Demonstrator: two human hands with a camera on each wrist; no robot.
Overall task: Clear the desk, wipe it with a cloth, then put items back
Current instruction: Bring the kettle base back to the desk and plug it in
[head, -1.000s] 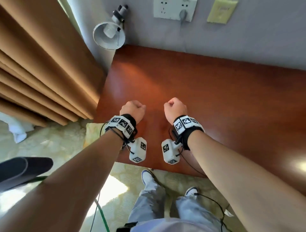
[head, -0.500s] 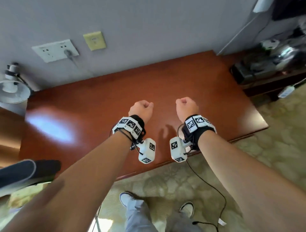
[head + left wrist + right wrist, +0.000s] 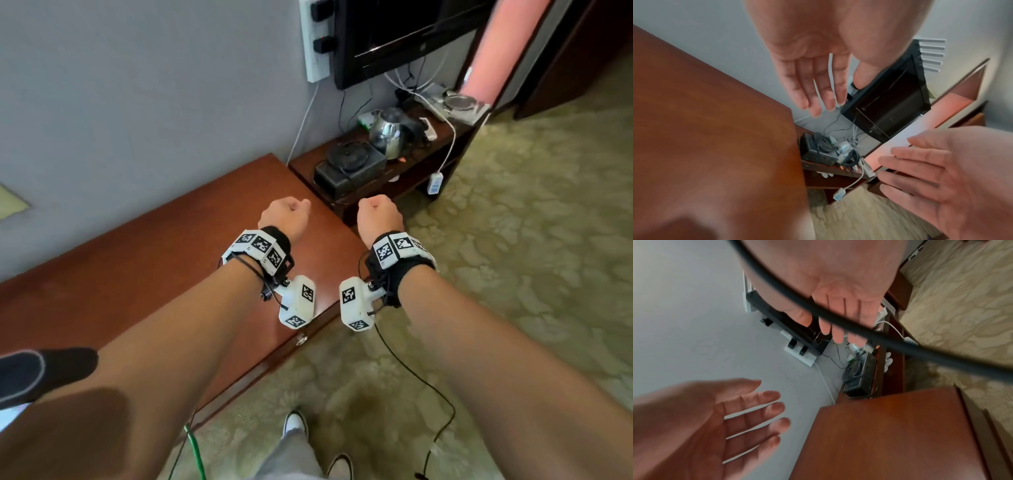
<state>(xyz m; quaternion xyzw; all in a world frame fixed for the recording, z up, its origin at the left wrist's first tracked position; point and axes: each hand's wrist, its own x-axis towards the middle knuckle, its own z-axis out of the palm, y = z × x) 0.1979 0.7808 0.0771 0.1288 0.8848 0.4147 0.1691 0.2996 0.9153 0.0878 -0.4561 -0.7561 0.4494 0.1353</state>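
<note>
The reddish-brown wooden desk [image 3: 164, 260] shows a bare top, and I see no cloth or desk items on it. My left hand [image 3: 286, 216] hovers above the desk's right end. My right hand [image 3: 378, 214] hangs just past that end, over the low shelf's edge. In the left wrist view the left hand [image 3: 818, 91] has relaxed, nearly straight fingers and holds nothing. The right wrist view shows the right hand [image 3: 840, 318] equally loose and empty, with a black cable [image 3: 879, 337] crossing in front of the lens.
A low side shelf [image 3: 411, 171] to the right of the desk carries a steel kettle [image 3: 387, 132], a black box [image 3: 349, 168] and tangled cords. Above it hang a wall TV [image 3: 394, 34] and a power strip [image 3: 317, 41]. A black chair back [image 3: 41, 373] is at left.
The view has swung right: the lamp and curtains are gone, and the desk's right end, side shelf and TV have come in. Both hands stay side by side, empty.
</note>
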